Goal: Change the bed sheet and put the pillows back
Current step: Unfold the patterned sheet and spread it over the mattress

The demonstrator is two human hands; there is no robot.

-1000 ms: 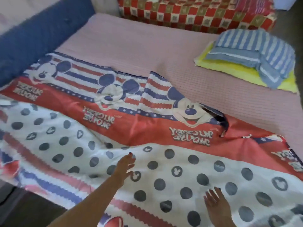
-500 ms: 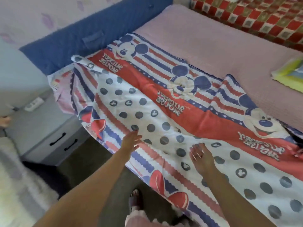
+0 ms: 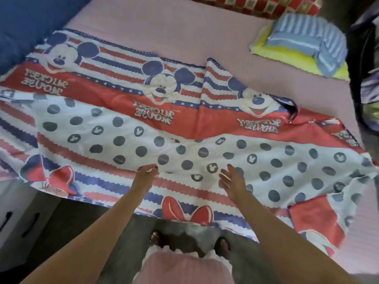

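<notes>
A cartoon-mouse sheet (image 3: 184,128) in red, white and blue, with grey dots, lies spread over the near half of the pink mattress (image 3: 174,31). Its near edge hangs over the bedside and its right end is rumpled and folded. My left hand (image 3: 146,174) hovers just above the dotted band with fingers loosely curled, holding nothing. My right hand (image 3: 231,179) is beside it, fingers apart, palm turned inward, also empty. A blue-striped pillow (image 3: 307,37) lies on a yellow pillow (image 3: 291,60) at the far right of the bed.
A blue padded headboard (image 3: 22,23) runs along the left. A red checked blanket (image 3: 256,5) lies at the bed's far edge. A grey bedside cabinet (image 3: 18,222) with black handles stands at lower left. My feet (image 3: 222,245) are on dark carpet by the bed.
The view has swung back right from the headboard end to the sheet's middle. Both hands have come closer together over the dotted band, and the right palm has turned inward off the sheet.
</notes>
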